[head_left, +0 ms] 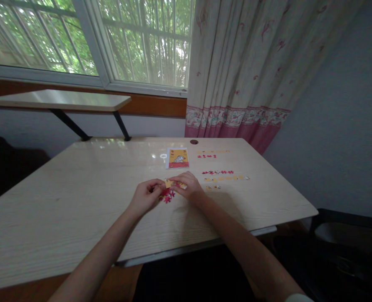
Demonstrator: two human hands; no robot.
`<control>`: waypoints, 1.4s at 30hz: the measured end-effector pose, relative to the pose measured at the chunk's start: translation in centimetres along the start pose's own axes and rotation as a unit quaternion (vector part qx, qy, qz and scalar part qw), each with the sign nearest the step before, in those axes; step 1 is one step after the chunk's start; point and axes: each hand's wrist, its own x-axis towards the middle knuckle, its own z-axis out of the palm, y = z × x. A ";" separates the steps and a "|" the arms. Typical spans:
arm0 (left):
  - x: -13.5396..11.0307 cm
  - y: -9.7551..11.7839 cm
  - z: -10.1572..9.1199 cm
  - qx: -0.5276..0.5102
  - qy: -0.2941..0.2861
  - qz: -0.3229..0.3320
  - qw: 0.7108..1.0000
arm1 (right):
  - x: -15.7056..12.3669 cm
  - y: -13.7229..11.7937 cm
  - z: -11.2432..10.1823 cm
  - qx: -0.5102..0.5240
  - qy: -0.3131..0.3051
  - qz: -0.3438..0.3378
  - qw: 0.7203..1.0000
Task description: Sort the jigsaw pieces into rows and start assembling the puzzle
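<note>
Over a small pile of red and pink jigsaw puzzle pieces (167, 197), my two hands come close together near the middle of the table. My left hand (146, 195) is closed, its fingertips pinched at the edge of a yellow puzzle piece (168, 183). From the other side my right hand (189, 187) curls its thumb and fingers around yellow puzzle pieces (182, 186), with its fingertips close to the same yellow piece. My fingers partly cover the pile. Just beyond lies a picture card (178, 158) showing a spotted animal on yellow and red.
Right of my hands, puzzle pieces lie in rows: a red row (223, 172), a yellow row (228, 179), and others farther back. The wooden table (79, 201) has a cable hole (194, 142) and a raised shelf (60, 100). A curtain (236, 84) hangs behind; a dark chair (337, 251) stands right.
</note>
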 end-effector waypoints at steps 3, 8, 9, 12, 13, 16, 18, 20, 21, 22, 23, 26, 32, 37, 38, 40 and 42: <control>0.0 0.0 0.1 -0.003 -0.006 0.005 1.000 | 0.0 0.2 0.1 0.000 0.005 -0.004 1.000; 0.1 -0.2 0.2 0.003 0.000 0.019 1.000 | 0.3 0.5 -0.6 -0.014 0.052 0.004 0.999; 0.1 -0.3 0.1 0.019 0.001 0.024 1.000 | 0.4 0.5 -0.9 -0.020 0.072 0.007 0.997; 0.1 -0.8 -0.1 0.111 -0.002 0.045 0.993 | 0.8 0.5 -2.0 -0.038 0.129 0.031 0.990; 0.1 -1.0 -0.2 0.148 -0.004 0.053 0.988 | 0.9 0.4 -2.3 -0.042 0.142 0.039 0.988; 0.0 -1.2 -0.5 0.241 -0.019 0.077 0.967 | 1.0 0.2 -2.8 -0.045 0.152 0.045 0.986; 0.0 -1.3 -0.6 0.275 -0.022 0.085 0.957 | 1.0 0.1 -2.8 -0.042 0.144 0.042 0.988; -0.1 -1.2 -0.7 0.295 -0.015 0.086 0.951 | 0.9 0.2 -2.7 -0.038 0.135 0.036 0.990; -0.1 -1.2 -0.7 0.304 -0.013 0.085 0.949 | 0.9 0.2 -2.6 -0.036 0.132 0.034 0.990; -0.1 -1.2 -0.7 0.310 -0.014 0.086 0.947 | 0.9 0.2 -2.6 -0.036 0.128 0.035 0.990; -0.1 -1.1 -0.7 0.316 -0.016 0.086 0.945 | 0.9 0.2 -2.6 -0.037 0.125 0.038 0.991; -0.1 -1.0 -0.7 0.323 -0.022 0.091 0.942 | 0.9 0.2 -2.7 -0.039 0.109 0.056 0.992; -0.1 -1.0 -0.8 0.327 -0.018 0.093 0.940 | 0.8 0.2 -2.8 -0.048 0.108 0.064 0.991; -0.2 -0.9 -0.8 0.325 -0.024 0.093 0.941 | 0.8 0.3 -2.7 -0.050 0.119 0.044 0.991; -0.2 -0.9 -0.8 0.325 -0.025 0.093 0.941 | 0.8 0.3 -2.7 -0.048 0.120 0.040 0.991; -0.1 -0.8 -0.8 0.325 -0.025 0.092 0.941 | 0.7 0.3 -2.7 -0.046 0.121 0.037 0.991; -0.1 -0.8 -0.8 0.324 -0.025 0.093 0.941 | 0.7 0.3 -2.7 -0.048 0.120 0.040 0.991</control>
